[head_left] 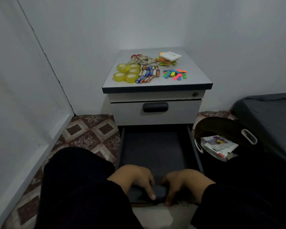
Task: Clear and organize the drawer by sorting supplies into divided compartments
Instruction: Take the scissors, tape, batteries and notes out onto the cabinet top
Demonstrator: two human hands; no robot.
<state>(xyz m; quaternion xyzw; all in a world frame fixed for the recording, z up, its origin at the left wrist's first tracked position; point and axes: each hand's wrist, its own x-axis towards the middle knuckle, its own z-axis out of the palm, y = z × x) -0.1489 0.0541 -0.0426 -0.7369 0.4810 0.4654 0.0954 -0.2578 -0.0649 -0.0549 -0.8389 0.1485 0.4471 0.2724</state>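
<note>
The lower drawer [153, 149] of a small grey cabinet stands pulled out, its dark inside bare. Both my hands grip the dark handle [159, 191] on the drawer's front: my left hand [135, 179] from the left, my right hand [183, 184] from the right, fingers curled over it. On the cabinet top [196, 75] lie sorted supplies: yellow tape rolls [126, 72], scissors [141, 59], several batteries [149, 73], a stack of sticky notes [168, 59] and coloured flags [175, 73].
The upper drawer [155, 111] is closed. A dark round basket [221, 129] with white handles stands right of the open drawer and holds packets and papers. A dark covered bed or seat [271, 116] is further right. Walls enclose the corner; patterned tiles [89, 133] cover the floor.
</note>
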